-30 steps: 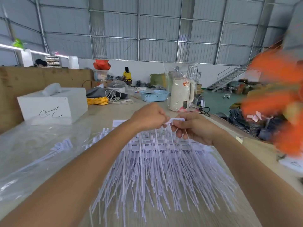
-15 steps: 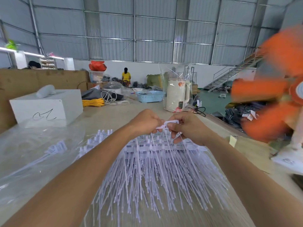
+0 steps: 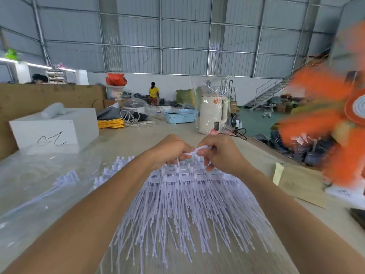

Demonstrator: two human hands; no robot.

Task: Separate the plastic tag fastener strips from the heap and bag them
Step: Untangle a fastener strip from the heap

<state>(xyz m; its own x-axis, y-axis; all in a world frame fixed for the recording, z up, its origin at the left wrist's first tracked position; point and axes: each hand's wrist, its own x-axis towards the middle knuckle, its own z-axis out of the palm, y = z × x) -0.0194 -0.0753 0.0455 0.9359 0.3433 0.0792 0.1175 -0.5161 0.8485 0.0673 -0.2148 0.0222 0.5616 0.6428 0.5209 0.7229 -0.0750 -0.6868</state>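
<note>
Up over the far end of the heap of tag fastener strips (image 3: 183, 210), the two hands meet almost knuckle to knuckle. Both are closed on the same white strip (image 3: 199, 149): the left hand (image 3: 173, 149) pinches its near end with curled fingers, and the right hand (image 3: 221, 153) grips the other end, where the strip bends into a small loop between them. The heap lies on the counter (image 3: 308, 186) below the forearms, its connector bars just under the hands and its thin white filaments fanning out toward the person. To the left, a clear plastic bag (image 3: 37, 186) is spread flat on the counter, with a few separated strips (image 3: 65, 178) showing at it; whether they lie inside or on top cannot be told. Farther back on the left stands a white box (image 3: 55, 129) with a black scrawl on its side. Behind the hands are a cream kettle (image 3: 212, 115) wrapped in clear film, a blue basket (image 3: 180, 115) and a yellow cable coil (image 3: 111, 123). A blurred orange fan (image 3: 333, 123) fills the right edge.
</note>
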